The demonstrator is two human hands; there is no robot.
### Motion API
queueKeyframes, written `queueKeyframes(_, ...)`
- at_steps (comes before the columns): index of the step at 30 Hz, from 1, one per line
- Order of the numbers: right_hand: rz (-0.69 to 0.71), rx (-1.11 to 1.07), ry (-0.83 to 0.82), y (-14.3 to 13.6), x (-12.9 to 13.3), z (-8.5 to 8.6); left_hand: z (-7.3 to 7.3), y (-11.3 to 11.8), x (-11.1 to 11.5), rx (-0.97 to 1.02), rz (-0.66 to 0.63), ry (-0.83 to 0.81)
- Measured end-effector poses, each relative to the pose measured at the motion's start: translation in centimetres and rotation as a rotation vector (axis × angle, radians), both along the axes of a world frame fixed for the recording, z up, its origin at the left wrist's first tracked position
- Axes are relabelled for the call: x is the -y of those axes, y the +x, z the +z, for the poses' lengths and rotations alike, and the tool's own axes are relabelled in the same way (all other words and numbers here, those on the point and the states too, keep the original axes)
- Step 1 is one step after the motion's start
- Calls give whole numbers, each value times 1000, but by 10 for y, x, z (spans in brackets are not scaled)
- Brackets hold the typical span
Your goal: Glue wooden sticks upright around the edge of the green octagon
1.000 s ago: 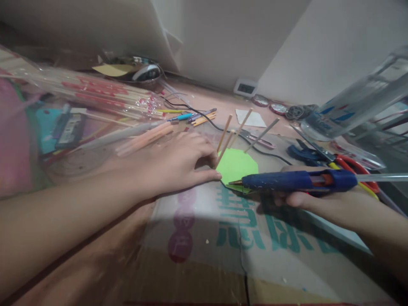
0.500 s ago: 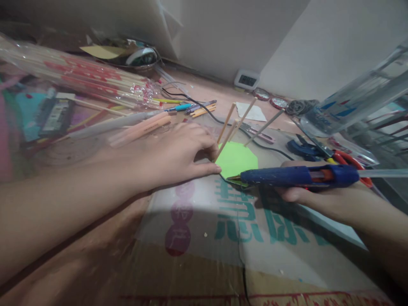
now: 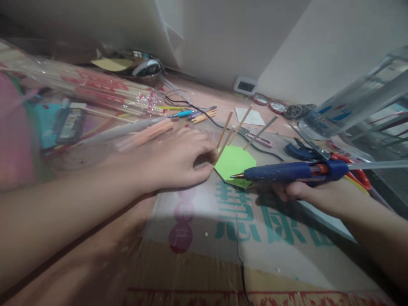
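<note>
A bright green many-sided card (image 3: 237, 162) lies on the work surface, with several thin wooden sticks (image 3: 225, 128) standing up along its far and left edges. My left hand (image 3: 181, 157) rests at the card's left corner, thumb and forefinger closed around that edge beside a stick; the other fingers are curled and partly hidden. In my right hand (image 3: 314, 193) is a blue glue gun (image 3: 277, 172), a clear glue stick (image 3: 379, 165) poking from its back. Its metal nozzle (image 3: 237, 176) points left, over the card's near edge.
Printed cardboard (image 3: 197, 272) covers the front. Bagged wooden sticks (image 3: 105, 87) and pens (image 3: 204, 114) lie at the left and back. A small digital clock (image 3: 245, 86) stands by the wall. Blue pliers (image 3: 299, 151), red-handled scissors (image 3: 360, 176) and a large clear bottle (image 3: 344, 108) are at the right.
The glue gun's nozzle has shifted slightly relative to the card's near edge, and my left thumb has drawn back a little. The whole view has shifted slightly.
</note>
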State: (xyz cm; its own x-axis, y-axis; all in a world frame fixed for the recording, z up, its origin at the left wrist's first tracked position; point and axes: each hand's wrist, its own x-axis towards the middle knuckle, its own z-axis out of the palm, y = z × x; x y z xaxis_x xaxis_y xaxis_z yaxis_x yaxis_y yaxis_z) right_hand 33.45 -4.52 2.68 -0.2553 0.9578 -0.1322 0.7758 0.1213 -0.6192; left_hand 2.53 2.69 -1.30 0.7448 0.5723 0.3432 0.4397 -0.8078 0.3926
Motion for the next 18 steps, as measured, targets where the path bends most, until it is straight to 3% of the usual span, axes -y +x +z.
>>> queueKeyframes(4, 82, -62, -22, 2, -3, -5, 11, -5, -1, -8, 98, -15)
queueKeyframes(8, 68, -49, -10, 3, -4, -10, 42, -21, -17, -92, 399, -10)
queueKeyframes(11, 46, -27, -34, 2, -5, -11, 63, -32, -32, -212, 555, 17)
queueKeyframes(14, 53, -28, -57, -1, -5, -8, 69, -37, -45, -302, 554, 83)
queueKeyframes(18, 57, -32, -55, -4, -6, -4, 67, -35, -59, -341, 554, 67)
